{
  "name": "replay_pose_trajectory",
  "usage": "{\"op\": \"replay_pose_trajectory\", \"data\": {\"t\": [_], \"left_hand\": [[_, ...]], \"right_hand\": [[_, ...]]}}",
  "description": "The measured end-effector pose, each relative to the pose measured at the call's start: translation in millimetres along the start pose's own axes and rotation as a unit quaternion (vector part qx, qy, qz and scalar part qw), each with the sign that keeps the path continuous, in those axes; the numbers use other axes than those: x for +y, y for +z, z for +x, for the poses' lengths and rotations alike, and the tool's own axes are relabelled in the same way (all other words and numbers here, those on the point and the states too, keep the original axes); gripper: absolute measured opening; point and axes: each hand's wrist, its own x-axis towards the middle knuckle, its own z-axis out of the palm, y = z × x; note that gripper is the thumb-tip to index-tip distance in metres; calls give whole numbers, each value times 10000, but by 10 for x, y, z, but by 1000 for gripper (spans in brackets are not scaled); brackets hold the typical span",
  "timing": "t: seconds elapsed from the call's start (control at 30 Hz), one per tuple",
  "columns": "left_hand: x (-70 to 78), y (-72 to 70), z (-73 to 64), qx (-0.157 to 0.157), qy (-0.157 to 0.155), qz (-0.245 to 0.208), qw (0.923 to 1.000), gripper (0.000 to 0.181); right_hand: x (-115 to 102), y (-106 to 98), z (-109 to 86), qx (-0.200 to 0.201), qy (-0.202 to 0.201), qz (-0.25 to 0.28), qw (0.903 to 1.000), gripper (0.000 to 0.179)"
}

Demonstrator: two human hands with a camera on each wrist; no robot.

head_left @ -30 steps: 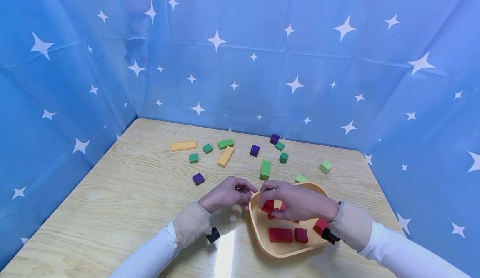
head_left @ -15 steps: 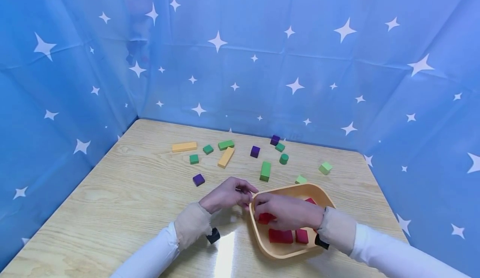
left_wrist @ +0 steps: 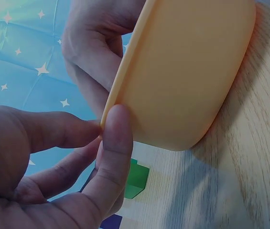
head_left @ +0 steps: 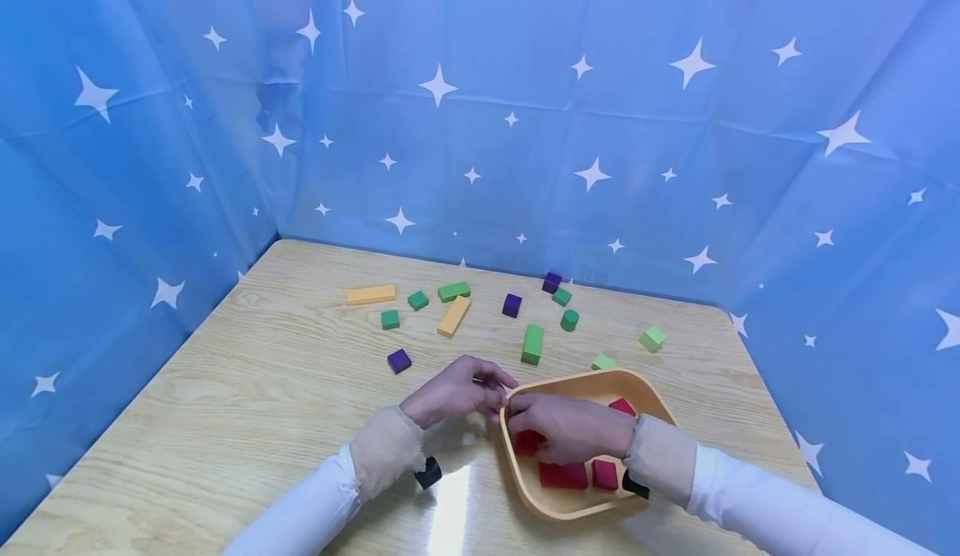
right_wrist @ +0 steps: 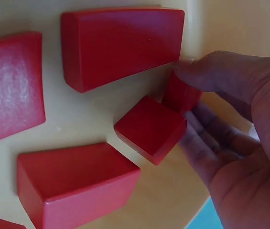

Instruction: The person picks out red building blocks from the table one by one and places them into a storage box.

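A shallow orange-yellow plastic tray [head_left: 516, 481] holds several red blocks. My left hand [head_left: 457, 391] pinches its left rim between thumb and fingers; the left wrist view shows the tray wall [left_wrist: 187, 71] tilted beside those fingers. Inside the tray, by the same side, is my right hand [head_left: 576, 428]. In the right wrist view its thumb and fingers pinch a small red block [right_wrist: 177, 93]. Touching that block is a red cube-like block [right_wrist: 151, 129]. A long red block [right_wrist: 125, 45] and another thick red block [right_wrist: 80, 183] lie close by.
On the wooden table [head_left: 247, 406], beyond the tray, lie scattered blocks: purple [head_left: 400, 361], green [head_left: 532, 344], light green [head_left: 652, 338] and yellow-orange [head_left: 453, 317]. One light green block [head_left: 603, 362] sits right behind the tray's far rim. A blue starred curtain [head_left: 480, 122] surrounds the table.
My right hand has moved down and leftward into the tray, its fingers now at a red block by the left wall. The left hand stays on the rim.
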Motion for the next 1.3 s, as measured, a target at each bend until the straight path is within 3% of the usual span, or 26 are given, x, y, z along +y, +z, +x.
{"op": "replay_pose_trajectory", "data": {"t": [0.53, 0.73, 0.83, 1.0, 1.17, 1.3], "left_hand": [[-2, -7, 32, -16, 65, 157, 9999, 29], [24, -81, 33, -17, 272, 938, 9952, 26], [68, -169, 10, 208, 688, 1553, 9853, 33], [121, -380, -41, 861, 1357, 2291, 9601, 46], [127, -605, -139, 1522, 1328, 2992, 9326, 66], [112, -794, -230, 1987, 1257, 3636, 9014, 77]], "right_hand": [[60, 19, 7, -328, 473, 379, 9976, 29], [56, -54, -78, -157, 209, 768, 9967, 28], [67, -129, -168, -31, 238, 1034, 9944, 27], [102, -296, -347, 438, 635, 1199, 9898, 34], [154, -421, -532, 1212, 1048, 926, 9827, 45], [219, -456, -670, 1752, 1437, 681, 9716, 62]]}}
